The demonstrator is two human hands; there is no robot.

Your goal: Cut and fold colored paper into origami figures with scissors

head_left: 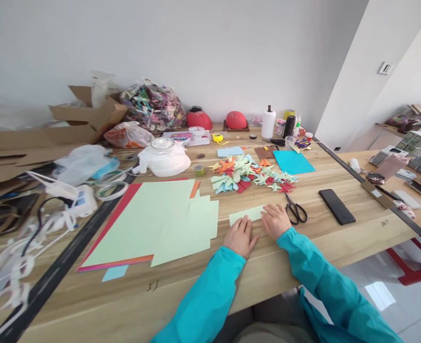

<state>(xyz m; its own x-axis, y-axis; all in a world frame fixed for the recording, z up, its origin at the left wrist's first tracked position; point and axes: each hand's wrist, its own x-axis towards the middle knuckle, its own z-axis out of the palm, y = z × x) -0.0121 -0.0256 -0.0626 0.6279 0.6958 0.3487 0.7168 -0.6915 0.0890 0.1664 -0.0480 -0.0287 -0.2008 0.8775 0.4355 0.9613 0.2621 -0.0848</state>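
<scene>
A light green paper strip lies on the wooden table in front of me. My left hand rests on the strip's lower left edge, fingers stretched flat and thumb spread out. At its right end my right hand has its fingers curled together on the paper; the thumb is hidden. Black-handled scissors lie just right of that hand. Beyond the strip is a pile of folded paper pieces in green, orange, red and blue. To the left, large light green sheets are stacked over red and orange ones.
A black phone lies at the right. Behind the pile are a bright blue sheet, a tape measure and a white bottle. White cables, a cardboard box and plastic bags crowd the left side.
</scene>
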